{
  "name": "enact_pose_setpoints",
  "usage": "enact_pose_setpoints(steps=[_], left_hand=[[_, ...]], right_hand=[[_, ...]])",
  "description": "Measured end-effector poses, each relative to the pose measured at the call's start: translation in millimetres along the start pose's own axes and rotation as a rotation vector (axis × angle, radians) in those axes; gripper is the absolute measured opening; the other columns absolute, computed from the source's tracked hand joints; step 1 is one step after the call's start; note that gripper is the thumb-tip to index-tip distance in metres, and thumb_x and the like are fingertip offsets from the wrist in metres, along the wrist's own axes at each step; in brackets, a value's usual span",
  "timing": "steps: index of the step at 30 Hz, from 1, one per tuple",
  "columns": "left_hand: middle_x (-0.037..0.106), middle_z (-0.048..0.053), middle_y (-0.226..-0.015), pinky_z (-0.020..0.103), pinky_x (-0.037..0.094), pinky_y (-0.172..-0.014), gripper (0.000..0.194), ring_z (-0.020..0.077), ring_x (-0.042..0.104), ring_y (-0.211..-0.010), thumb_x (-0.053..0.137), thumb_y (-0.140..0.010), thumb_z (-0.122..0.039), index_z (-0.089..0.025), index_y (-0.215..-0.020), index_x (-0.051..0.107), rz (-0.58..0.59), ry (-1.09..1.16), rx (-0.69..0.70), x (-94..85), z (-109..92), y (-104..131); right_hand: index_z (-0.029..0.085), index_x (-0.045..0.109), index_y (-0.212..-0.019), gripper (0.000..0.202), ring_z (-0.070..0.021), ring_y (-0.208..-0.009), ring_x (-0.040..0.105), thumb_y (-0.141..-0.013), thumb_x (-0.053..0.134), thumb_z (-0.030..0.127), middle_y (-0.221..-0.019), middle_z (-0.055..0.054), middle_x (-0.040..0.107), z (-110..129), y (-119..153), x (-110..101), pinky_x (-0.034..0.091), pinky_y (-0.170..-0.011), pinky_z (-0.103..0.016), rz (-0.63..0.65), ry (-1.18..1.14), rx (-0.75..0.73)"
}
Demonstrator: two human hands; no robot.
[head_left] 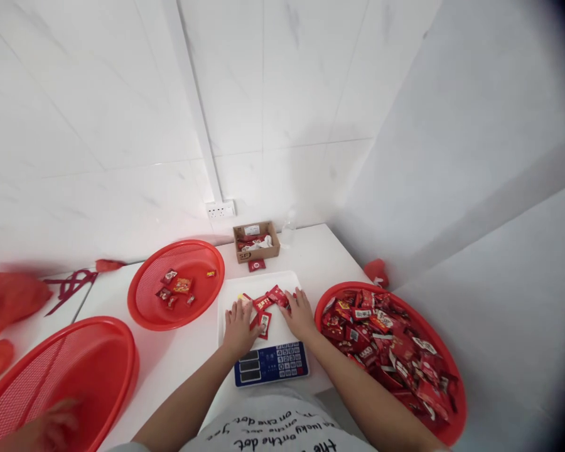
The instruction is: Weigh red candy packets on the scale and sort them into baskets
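On the white tray [280,282] of a digital scale lie several red snack packets [262,304], loosely overlapping. My left hand [239,326] rests at the left side of this small pile, fingers apart and touching the packets. From the right, my right hand [300,315] lies with spread fingers at the edge of another red packet [277,295]; its fingertips partly cover what is under them. The scale's blue keypad panel [272,365] shows below both hands.
A red basket [322,301] heaped with packets stands right. A red sieve basket [139,307] with several packets is left, behind another red basket [134,361], where another person's blurred hand [51,430] reaches. A cardboard box [258,254] stands by the wall.
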State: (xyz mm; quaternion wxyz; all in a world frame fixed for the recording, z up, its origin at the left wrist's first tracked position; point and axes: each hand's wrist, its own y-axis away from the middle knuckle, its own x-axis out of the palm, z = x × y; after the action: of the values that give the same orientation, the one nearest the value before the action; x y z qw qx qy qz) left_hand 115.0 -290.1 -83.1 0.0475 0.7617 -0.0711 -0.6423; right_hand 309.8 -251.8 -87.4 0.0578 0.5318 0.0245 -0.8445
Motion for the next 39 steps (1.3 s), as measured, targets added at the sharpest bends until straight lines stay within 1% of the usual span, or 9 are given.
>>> enact_pose_setpoints(steps=[3, 8, 13, 17, 20, 24, 31, 35, 39], left_hand=[[0.024, 0.018, -0.148, 0.051, 0.020, -0.107, 0.070, 0.0321, 0.018, -0.136, 0.043, -0.083, -0.054, -0.016, -0.140, 0.029, -0.010, 0.003, 0.009, 3.3, 2, 0], [0.026, 0.018, -0.147, 0.049, 0.021, -0.107, 0.069, 0.0318, 0.021, -0.136, 0.044, -0.083, -0.053, -0.014, -0.138, 0.032, -0.027, 0.006, -0.029, 1.7, -4, -5], [0.028, 0.020, -0.146, 0.049, 0.020, -0.107, 0.068, 0.0333, 0.021, -0.135, 0.043, -0.085, -0.052, -0.013, -0.139, 0.031, -0.036, 0.017, -0.099, -1.0, -13, -9], [0.028, 0.019, -0.146, 0.050, 0.021, -0.106, 0.065, 0.0331, 0.022, -0.135, 0.042, -0.085, -0.052, -0.018, -0.140, 0.030, -0.049, 0.025, -0.107, -0.1, -16, -9], [0.029, 0.017, -0.146, 0.051, 0.022, -0.105, 0.061, 0.0324, 0.023, -0.135, 0.042, -0.086, -0.051, -0.022, -0.138, 0.034, -0.066, 0.017, -0.108, 1.2, -16, -8], [0.028, 0.017, -0.147, 0.049, 0.022, -0.106, 0.058, 0.0318, 0.023, -0.135, 0.040, -0.087, -0.050, -0.021, -0.137, 0.035, -0.058, 0.017, -0.110, 1.1, -15, -8], [0.030, 0.014, -0.146, 0.048, 0.022, -0.106, 0.054, 0.0298, 0.024, -0.135, 0.037, -0.089, -0.046, -0.021, -0.136, 0.036, -0.066, 0.038, -0.063, 3.5, -12, -10], [0.031, 0.013, -0.146, 0.046, 0.022, -0.107, 0.050, 0.0266, 0.024, -0.135, 0.034, -0.091, -0.040, -0.020, -0.137, 0.034, -0.052, 0.098, 0.014, 4.5, -4, -12], [0.030, 0.013, -0.147, 0.044, 0.022, -0.108, 0.052, 0.0258, 0.022, -0.136, 0.035, -0.090, -0.042, -0.018, -0.137, 0.034, -0.015, 0.152, 0.078, 2.6, 9, -9]], right_hand=[[0.018, 0.041, -0.134, 0.052, -0.0295, -0.135, 0.023, -0.086, 0.043, 0.036, -0.143, -0.014, 0.036, 8, -6, -4, 0.017, -0.108, -0.047, 0.113, 0.032, -0.053], [0.016, 0.033, -0.139, 0.060, -0.0277, -0.137, 0.019, -0.083, 0.044, 0.036, -0.146, -0.013, 0.031, 12, 20, 8, 0.012, -0.110, -0.046, 0.176, 0.002, -0.142], [0.012, 0.028, -0.141, 0.066, -0.0289, -0.138, 0.016, -0.081, 0.047, 0.032, -0.149, -0.014, 0.023, 13, 38, 15, 0.016, -0.110, -0.047, 0.229, -0.121, -0.121], [0.012, 0.028, -0.140, 0.066, -0.0262, -0.138, 0.014, -0.077, 0.047, 0.019, -0.150, -0.014, 0.018, 6, 43, 12, 0.019, -0.111, -0.043, 0.272, -0.207, -0.118], [0.016, 0.031, -0.139, 0.065, -0.0212, -0.138, 0.018, -0.075, 0.043, 0.011, -0.150, -0.010, 0.019, -2, 45, 12, 0.021, -0.111, -0.039, 0.254, -0.279, -0.131], [0.022, 0.035, -0.137, 0.063, -0.0188, -0.136, 0.022, -0.075, 0.042, 0.010, -0.149, -0.007, 0.020, -4, 49, 18, 0.023, -0.111, -0.038, 0.220, -0.392, -0.167], [0.027, 0.028, -0.139, 0.071, -0.0223, -0.139, 0.009, -0.072, 0.049, 0.015, -0.153, -0.004, 0.002, 23, 49, 29, 0.023, -0.110, -0.042, 0.103, -0.591, -0.132], [0.024, 0.032, -0.138, 0.072, -0.0206, -0.139, 0.011, -0.068, 0.044, 0.009, -0.153, -0.004, 0.004, 31, 47, 32, 0.025, -0.109, -0.040, 0.133, -0.576, -0.185], [0.022, 0.036, -0.135, 0.061, -0.0206, -0.139, 0.011, -0.075, 0.042, 0.013, -0.153, -0.004, 0.006, 28, 42, 32, 0.023, -0.111, -0.040, 0.085, -0.459, -0.169]])
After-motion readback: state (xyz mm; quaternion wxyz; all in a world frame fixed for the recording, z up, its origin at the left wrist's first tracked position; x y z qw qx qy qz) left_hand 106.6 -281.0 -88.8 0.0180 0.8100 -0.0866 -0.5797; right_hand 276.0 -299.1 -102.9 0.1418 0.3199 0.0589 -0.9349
